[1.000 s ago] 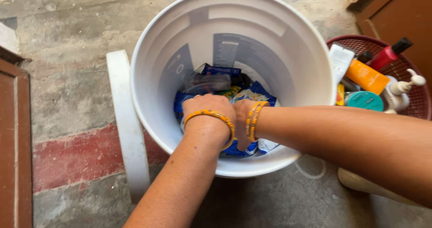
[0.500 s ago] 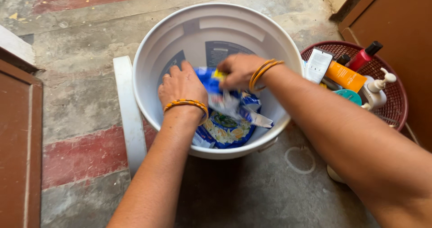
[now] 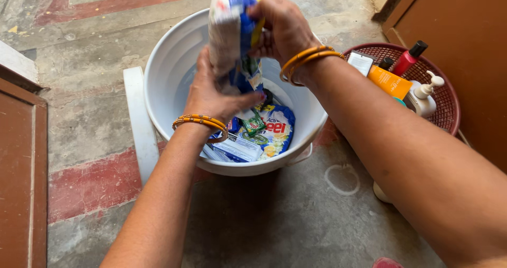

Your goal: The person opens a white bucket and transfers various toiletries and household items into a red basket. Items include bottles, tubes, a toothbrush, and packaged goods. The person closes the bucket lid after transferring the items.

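Observation:
A white plastic bucket stands on the floor with several blue, yellow and green packets in its bottom. Above it both my hands hold a blue and white packet upright. My right hand grips its top. My left hand holds its lower end from below. Orange bangles ring both wrists.
A dark red mesh basket at the right holds an orange tube, a red bottle and a white pump bottle. A white bar lies by the bucket's left side. Brown wooden panels flank the concrete floor.
Both hands came up out of the bucket, lifting the blue and white packet from the pile to above the rim. The view has pulled back slightly.

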